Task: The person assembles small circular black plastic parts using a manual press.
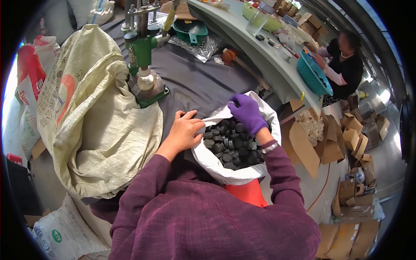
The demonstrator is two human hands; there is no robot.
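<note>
A white woven sack stands in front of me with its mouth spread wide. Black round caps or discs fill it near the top. At the sack's left rim is my bare left hand, its fingers spread and nothing visible in them. My right hand, in a purple glove, is over the far side of the mouth. Its fingers curl inward near the rim, and whatever they hold is hidden. Something red shows beneath the sack.
A green hand press stands on the dark-covered table, beside a large cream sack. A hammer and a green scoop lie farther back. Cardboard boxes stand at right. A co-worker handles a teal basin.
</note>
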